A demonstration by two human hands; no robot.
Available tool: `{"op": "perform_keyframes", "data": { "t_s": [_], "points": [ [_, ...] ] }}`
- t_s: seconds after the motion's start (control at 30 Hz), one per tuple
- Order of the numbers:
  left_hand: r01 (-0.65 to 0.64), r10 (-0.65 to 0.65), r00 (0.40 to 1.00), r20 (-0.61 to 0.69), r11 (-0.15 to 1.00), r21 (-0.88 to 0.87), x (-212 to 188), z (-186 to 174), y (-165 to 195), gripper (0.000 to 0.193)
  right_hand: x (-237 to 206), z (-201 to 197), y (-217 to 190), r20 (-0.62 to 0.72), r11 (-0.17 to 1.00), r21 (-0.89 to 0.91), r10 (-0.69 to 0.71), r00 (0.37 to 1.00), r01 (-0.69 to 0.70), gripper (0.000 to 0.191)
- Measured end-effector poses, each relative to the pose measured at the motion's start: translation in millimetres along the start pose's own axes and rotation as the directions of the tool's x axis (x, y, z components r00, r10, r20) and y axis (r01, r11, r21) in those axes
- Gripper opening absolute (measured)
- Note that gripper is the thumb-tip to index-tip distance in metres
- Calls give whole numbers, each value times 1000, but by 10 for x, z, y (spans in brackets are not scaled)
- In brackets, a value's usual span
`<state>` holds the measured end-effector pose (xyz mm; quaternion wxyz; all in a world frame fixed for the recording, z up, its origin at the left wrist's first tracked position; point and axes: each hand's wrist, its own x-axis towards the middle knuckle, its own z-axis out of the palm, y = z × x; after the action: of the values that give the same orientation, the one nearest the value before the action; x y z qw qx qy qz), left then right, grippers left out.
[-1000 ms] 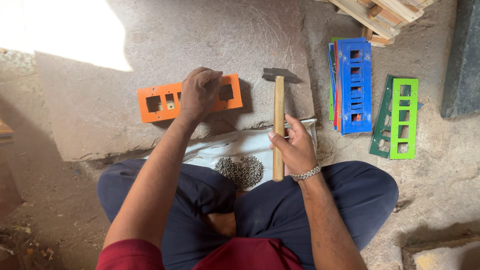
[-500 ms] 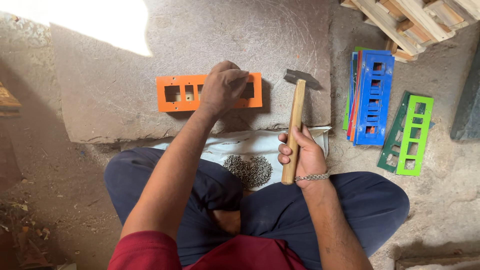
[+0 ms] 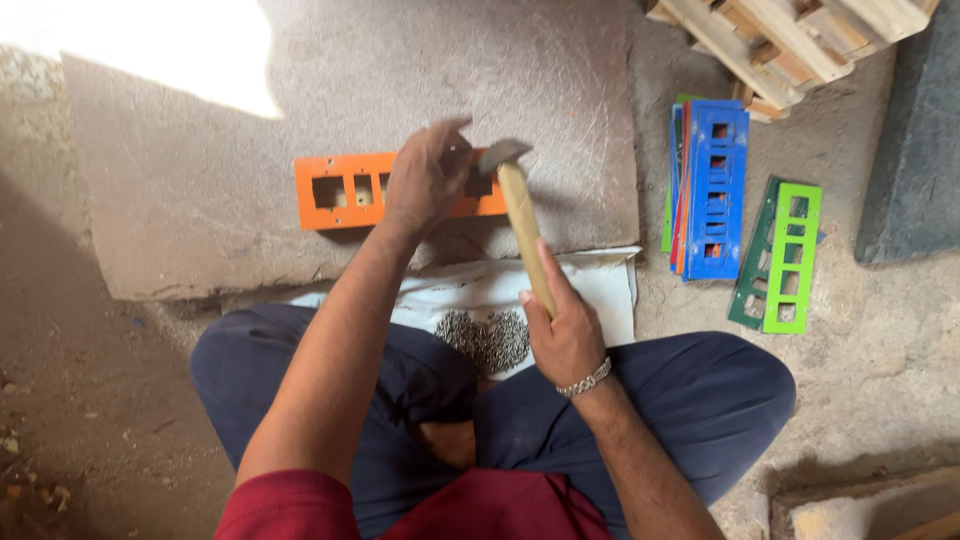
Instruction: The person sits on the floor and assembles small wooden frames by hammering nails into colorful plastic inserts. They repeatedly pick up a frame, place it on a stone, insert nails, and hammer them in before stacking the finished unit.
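An orange plate [image 3: 345,188] with rectangular cut-outs lies on a grey stone slab [image 3: 300,120]. My left hand [image 3: 425,175] rests on its right part, fingers pinched as if around something small that I cannot make out. My right hand [image 3: 565,335] grips the wooden handle of a hammer [image 3: 520,215]. The hammer's metal head hangs just to the right of my left fingertips, above the orange plate. A heap of small dark metal bits [image 3: 487,338] lies on a white sheet [image 3: 600,285] between my knees.
A stack of blue, red and green cut-out plates [image 3: 712,190] lies to the right, with a green pair [image 3: 785,255] beside it. Wooden slats [image 3: 790,35] sit at the top right. A dark slab [image 3: 915,150] lies at the far right.
My right hand has swung the hammer left, bringing its head from beside the orange plate to just next to my left fingertips. My left hand stays on the plate.
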<state>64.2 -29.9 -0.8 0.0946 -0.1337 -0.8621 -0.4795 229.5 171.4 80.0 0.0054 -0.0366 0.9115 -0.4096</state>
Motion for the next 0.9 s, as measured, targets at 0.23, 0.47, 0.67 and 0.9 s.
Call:
{"op": "perform_keyframes", "data": {
  "t_s": [0.23,0.47,0.67,0.9],
  "points": [
    [107,-104,993,54,992,-63,32,-33,16,59,171,-3,7,7,994,-97,-50,999,51,67],
    [163,-154,986,62,974,-161,20,-56,6,64,218,-15,-94,-41,985,-123,-123,992,117,61],
    [202,-190,978,91,968,-148,53,-44,-14,65,203,28,-75,-12,978,-207,-33,999,30,63],
    [229,-216,972,88,954,-191,20,-99,49,66,182,12,-36,7,977,-213,-1,1000,3,65]
  ]
}}
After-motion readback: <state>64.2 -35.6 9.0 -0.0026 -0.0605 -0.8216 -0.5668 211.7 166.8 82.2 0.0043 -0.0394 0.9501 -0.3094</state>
